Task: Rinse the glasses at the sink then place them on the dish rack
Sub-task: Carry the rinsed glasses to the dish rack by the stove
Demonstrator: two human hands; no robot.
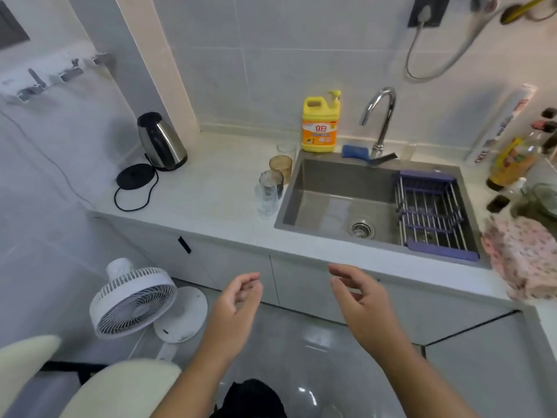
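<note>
Both arms extended forward; left hand [241, 297] and right hand [358, 297] loosely curled, palms facing, holding nothing.

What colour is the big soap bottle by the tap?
The plastic dish soap bottle is yellow with an orange label, clearest in the head view.

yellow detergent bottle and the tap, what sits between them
A blue sponge lies between the yellow detergent bottle and the tap, at the back edge of the sink, close to the tap's base. The head view shows it.
</note>
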